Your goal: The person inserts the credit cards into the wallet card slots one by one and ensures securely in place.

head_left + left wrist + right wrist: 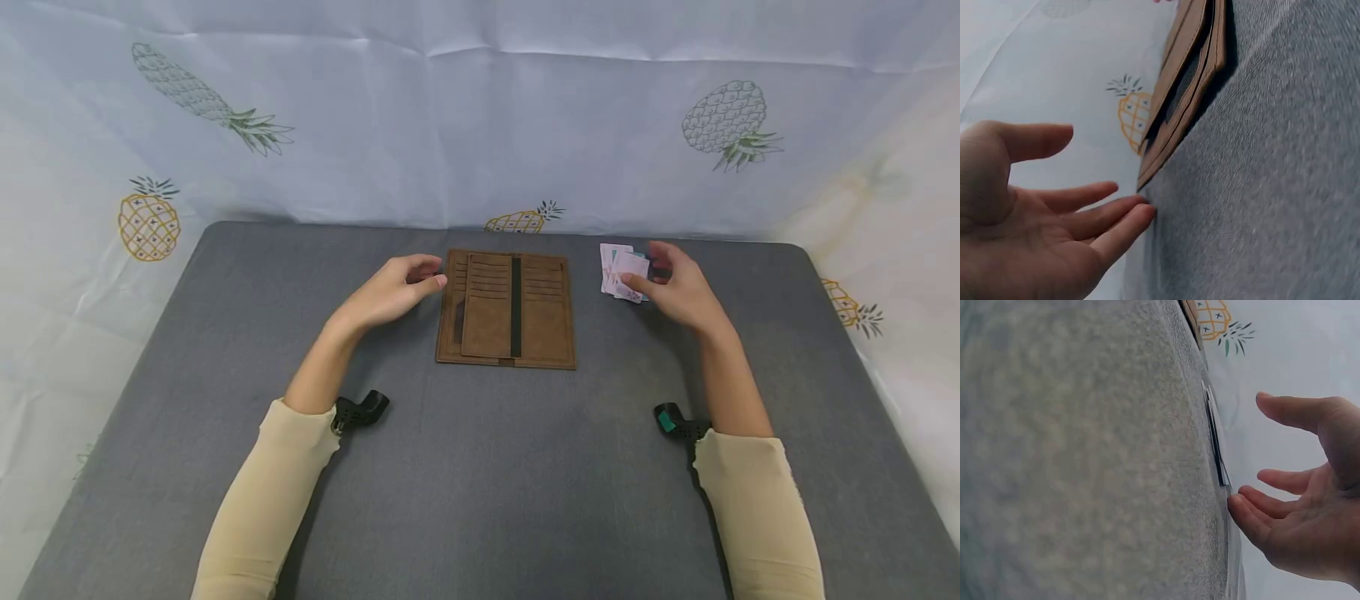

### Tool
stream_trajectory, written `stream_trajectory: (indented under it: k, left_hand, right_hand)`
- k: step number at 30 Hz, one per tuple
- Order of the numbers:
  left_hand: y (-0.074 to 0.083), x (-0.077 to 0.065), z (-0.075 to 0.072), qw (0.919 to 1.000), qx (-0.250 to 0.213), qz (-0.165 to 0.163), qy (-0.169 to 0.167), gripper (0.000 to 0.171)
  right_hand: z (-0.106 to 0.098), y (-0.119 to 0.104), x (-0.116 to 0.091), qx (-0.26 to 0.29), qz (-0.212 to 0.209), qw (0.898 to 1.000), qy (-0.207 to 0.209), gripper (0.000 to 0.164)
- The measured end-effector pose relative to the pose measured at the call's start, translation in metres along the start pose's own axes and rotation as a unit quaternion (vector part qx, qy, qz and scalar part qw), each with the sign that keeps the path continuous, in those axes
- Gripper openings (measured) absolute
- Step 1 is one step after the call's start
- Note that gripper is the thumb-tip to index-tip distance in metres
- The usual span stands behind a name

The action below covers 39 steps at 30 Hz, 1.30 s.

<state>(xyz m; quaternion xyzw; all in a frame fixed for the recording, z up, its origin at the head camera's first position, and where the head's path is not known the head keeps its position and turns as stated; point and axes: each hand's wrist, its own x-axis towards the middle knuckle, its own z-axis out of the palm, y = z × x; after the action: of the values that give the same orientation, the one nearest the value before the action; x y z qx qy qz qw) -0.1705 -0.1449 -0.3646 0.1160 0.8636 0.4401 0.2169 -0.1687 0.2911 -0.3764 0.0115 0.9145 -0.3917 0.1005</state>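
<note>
A brown wallet [491,321] lies unfolded on the grey table, with card slots on both sides and a dark band down its middle. Just left of it is my left hand [397,289], thumb and fingers apart and nothing between them. To the wallet's right lies a small fanned pile of pinkish cards [624,271], with a bit of teal at the edge. My right hand [678,287] is over the right side of this pile, thumb above the cards. In the right wrist view, the cards [1216,437] lie flat near the fingertips, and the hand grips nothing.
The grey table [517,483] has rounded far corners. Behind it hangs a white cloth [480,125] printed with pineapples. A dark camera mount [362,411] sits at the left wrist, another mount [678,422] at the right.
</note>
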Motion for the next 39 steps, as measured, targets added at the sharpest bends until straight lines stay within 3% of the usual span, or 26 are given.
stream_trajectory:
  k: [7, 13, 19, 24, 31, 39]
  left_hand:
    - [0.000, 0.001, 0.003, 0.9942, -0.106, -0.016, 0.007, 0.058]
    - [-0.001, 0.004, 0.007, 0.9783, -0.206, -0.024, 0.009, 0.057]
    - [-0.001, 0.006, 0.009, 0.9614, -0.271, -0.036, 0.027, 0.059]
    - [-0.001, 0.007, 0.011, 0.9521, -0.300, -0.043, 0.038, 0.060]
    - [-0.002, 0.009, 0.017, 0.9389, -0.336, -0.049, 0.054, 0.063]
    - [-0.006, 0.013, 0.019, 0.9381, -0.338, -0.052, 0.054, 0.062]
  right_hand:
    - [-0.001, 0.002, 0.002, -0.005, 0.024, 0.999, -0.023, 0.093]
    - [-0.002, 0.005, 0.004, -0.034, 0.017, 0.999, -0.037, 0.093]
    - [-0.001, 0.005, 0.005, -0.065, 0.003, 0.998, -0.018, 0.093]
    - [0.000, 0.007, 0.004, -0.066, -0.021, 0.997, 0.014, 0.090]
    - [-0.003, 0.012, 0.001, -0.052, -0.026, 0.997, 0.054, 0.068]
    - [-0.016, 0.007, 0.003, -0.013, -0.026, 0.999, 0.035, 0.047]
